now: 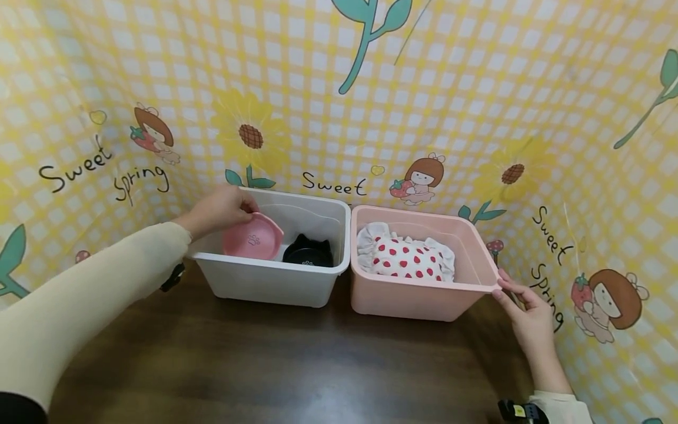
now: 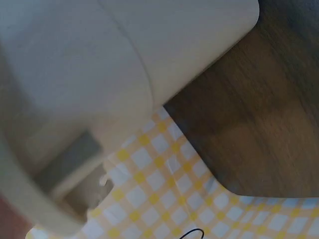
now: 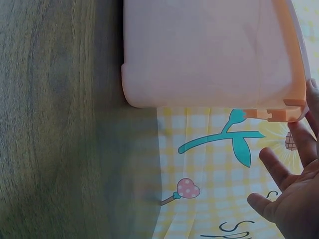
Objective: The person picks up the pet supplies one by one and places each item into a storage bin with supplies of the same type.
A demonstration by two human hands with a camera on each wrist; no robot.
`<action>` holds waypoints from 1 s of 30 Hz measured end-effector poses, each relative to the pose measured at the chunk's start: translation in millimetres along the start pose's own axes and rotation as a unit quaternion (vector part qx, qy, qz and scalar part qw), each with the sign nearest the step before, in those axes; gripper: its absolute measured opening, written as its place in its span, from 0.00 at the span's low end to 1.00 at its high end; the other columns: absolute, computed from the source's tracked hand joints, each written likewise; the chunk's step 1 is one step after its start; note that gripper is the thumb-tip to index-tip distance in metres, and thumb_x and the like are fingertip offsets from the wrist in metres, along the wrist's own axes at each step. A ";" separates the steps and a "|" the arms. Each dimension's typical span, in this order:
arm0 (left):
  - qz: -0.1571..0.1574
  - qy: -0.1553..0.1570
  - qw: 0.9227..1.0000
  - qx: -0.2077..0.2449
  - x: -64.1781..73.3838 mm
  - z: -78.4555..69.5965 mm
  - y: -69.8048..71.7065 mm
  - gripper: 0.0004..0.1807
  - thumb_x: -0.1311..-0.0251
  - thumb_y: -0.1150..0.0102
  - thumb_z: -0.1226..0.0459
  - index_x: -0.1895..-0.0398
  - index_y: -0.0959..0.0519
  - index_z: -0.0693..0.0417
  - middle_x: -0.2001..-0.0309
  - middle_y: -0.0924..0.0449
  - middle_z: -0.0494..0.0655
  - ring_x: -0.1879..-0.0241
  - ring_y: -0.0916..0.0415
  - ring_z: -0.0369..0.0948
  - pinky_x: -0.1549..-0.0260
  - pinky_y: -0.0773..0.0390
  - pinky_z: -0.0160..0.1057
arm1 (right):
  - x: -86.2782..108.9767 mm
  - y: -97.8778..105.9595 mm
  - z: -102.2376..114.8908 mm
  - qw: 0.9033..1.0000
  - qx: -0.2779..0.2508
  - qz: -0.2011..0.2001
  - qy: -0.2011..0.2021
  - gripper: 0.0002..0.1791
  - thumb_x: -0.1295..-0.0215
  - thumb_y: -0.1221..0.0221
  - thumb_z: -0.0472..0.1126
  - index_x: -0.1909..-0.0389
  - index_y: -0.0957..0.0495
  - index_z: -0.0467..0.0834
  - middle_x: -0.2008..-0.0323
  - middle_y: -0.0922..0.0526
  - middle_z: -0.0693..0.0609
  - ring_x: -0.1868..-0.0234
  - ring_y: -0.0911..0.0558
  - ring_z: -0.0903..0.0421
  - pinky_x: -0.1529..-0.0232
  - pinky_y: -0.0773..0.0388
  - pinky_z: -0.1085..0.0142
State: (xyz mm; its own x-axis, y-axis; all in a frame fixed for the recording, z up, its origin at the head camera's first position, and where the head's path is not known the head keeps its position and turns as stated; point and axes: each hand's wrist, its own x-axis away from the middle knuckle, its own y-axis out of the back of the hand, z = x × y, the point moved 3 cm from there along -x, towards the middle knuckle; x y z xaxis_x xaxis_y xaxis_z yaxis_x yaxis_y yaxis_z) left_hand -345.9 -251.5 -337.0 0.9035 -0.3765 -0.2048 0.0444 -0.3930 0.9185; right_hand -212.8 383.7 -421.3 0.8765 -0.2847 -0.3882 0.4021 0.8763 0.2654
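Observation:
My left hand [image 1: 225,206] pinches the upper edge of a pink cat-eared pet bowl [image 1: 254,237] with a paw print. It tilts the bowl inside the white bin [image 1: 275,285], beside a black cat-eared bowl [image 1: 308,252]. The left wrist view shows the white bin's outer wall [image 2: 199,40] close up; that hand's fingers are hidden there. My right hand [image 1: 529,318] holds the front right rim corner of the pink bin [image 1: 408,300] between thumb and finger. In the right wrist view its other fingers [image 3: 274,167] spread away from the bin. A strawberry-print ruffled cushion [image 1: 408,256] lies in the pink bin.
Both bins stand side by side on a dark wooden table [image 1: 296,365], their rims nearly meeting. A yellow checked cloth [image 1: 450,106] with printed flowers and figures rises behind and at both sides.

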 end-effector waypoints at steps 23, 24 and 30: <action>0.017 -0.054 0.988 -0.142 -24.0 26.0 -38.5 0.06 0.44 0.31 0.64 0.75 0.15 0.43 0.74 0.17 0.36 0.70 0.23 0.39 0.57 0.24 0.51 | -2.2 5.0 -2.2 0.999 0.033 0.012 0.018 0.16 0.35 0.32 0.35 0.48 0.16 0.33 0.40 0.16 0.53 0.39 0.20 0.70 0.42 0.28 0.80; 0.015 -0.055 0.987 -0.151 -25.1 27.1 -39.6 0.07 0.43 0.31 0.65 0.76 0.16 0.43 0.75 0.18 0.36 0.71 0.24 0.39 0.58 0.25 0.50 | -3.0 4.9 -2.4 0.999 0.034 0.015 0.022 0.16 0.35 0.32 0.34 0.48 0.16 0.33 0.40 0.17 0.52 0.39 0.20 0.70 0.41 0.28 0.79; 0.008 -0.042 0.984 -0.171 -28.9 30.1 -42.9 0.08 0.42 0.33 0.66 0.77 0.17 0.45 0.75 0.18 0.39 0.72 0.24 0.42 0.61 0.23 0.50 | -4.6 3.9 -3.1 0.998 0.036 0.027 0.037 0.17 0.36 0.31 0.33 0.47 0.16 0.33 0.39 0.17 0.50 0.38 0.21 0.70 0.37 0.30 0.78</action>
State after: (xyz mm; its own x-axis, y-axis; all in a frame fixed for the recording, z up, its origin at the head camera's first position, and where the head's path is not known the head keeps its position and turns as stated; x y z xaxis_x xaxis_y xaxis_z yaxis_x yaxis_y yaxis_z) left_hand -386.8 -249.0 -380.7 0.8672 -0.4546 -0.2034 0.1845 -0.0860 0.9791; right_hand -216.1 389.7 -421.2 0.8761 -0.2065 -0.4356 0.3759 0.8583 0.3492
